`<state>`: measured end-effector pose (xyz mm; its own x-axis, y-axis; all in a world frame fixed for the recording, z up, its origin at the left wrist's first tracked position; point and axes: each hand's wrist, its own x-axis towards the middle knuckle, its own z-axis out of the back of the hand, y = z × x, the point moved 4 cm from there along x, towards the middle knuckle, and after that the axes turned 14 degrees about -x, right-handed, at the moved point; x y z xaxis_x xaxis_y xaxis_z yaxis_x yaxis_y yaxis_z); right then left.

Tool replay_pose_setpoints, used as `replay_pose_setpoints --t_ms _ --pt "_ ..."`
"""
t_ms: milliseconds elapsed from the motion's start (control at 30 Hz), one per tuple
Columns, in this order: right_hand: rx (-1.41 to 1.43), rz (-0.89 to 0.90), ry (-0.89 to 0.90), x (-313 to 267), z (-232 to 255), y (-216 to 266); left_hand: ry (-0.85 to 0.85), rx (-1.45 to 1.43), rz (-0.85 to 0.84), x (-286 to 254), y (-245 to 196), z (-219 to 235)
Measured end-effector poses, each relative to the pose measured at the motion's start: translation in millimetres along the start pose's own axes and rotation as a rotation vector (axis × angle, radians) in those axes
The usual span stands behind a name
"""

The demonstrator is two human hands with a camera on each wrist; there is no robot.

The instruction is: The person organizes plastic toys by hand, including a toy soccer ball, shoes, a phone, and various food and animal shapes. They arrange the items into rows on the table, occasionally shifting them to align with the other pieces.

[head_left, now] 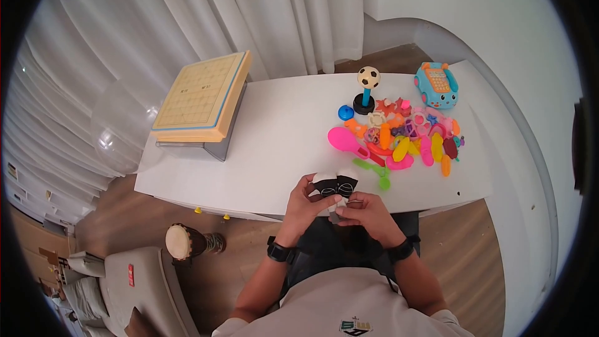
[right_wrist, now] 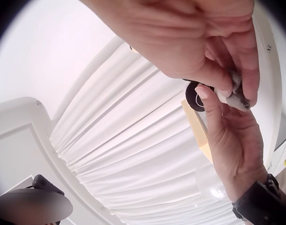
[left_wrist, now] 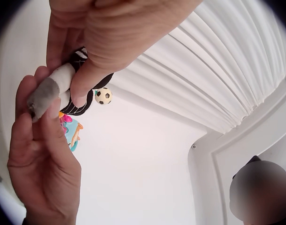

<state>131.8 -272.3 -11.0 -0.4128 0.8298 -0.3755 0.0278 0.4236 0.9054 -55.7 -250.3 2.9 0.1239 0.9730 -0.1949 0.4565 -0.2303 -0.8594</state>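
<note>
1. The socks [head_left: 326, 186], black, white and grey, are in both hands at the surface's [head_left: 274, 150] near edge, right of its middle.
2. The left hand [head_left: 304, 205] holds them with its thumb laid across the front; the right hand [head_left: 373, 214] pinches the grey end between thumb and fingers.
3. The head view shows two black parts side by side, each with white line patterns. The left wrist view shows the grey end plainly, the right thumb against it; the right wrist view shows the left thumb straight along the side.
4. The head view alone shows the drum [head_left: 180, 241] and sofa [head_left: 134, 274] beyond the near left corner, and the whole heap of toys [head_left: 344, 140] toward the right edge.
5. The ball [head_left: 369, 77] near the far edge and the phone [head_left: 436, 85] by the far right corner also show in the left wrist view.
6. The board [head_left: 203, 93] leans at the left edge, its characters too small to read; so is the shirt's [head_left: 306, 299] print.
7. Both wrists bend inward, the forearms converging from below.
</note>
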Motion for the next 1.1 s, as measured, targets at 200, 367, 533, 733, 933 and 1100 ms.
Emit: replay_pose_setpoints --t_ms 200,367,533,733,933,1100 --pt "-0.024 -0.055 0.056 -3.7 -0.6 -2.2 -0.018 0.05 -0.06 0.2 2.5 1.8" --pt "-0.049 -0.051 0.083 -7.9 -4.5 5.0 -0.006 0.009 0.039 -2.8 1.0 -0.3" --pt "-0.032 -0.055 0.094 -7.8 -1.4 0.4 0.028 0.007 0.067 -3.4 3.2 0.0" --pt "0.026 -0.054 0.094 -6.5 0.0 -3.5 0.027 0.034 0.025 -5.6 3.2 -3.6" --pt "-0.037 -0.025 0.024 -8.2 -5.8 0.9 0.041 0.062 0.031 -9.8 0.9 -9.3" --pt "0.03 0.001 0.005 -8.0 -3.6 2.2 0.135 -0.031 0.053 -14.3 4.9 -12.6"
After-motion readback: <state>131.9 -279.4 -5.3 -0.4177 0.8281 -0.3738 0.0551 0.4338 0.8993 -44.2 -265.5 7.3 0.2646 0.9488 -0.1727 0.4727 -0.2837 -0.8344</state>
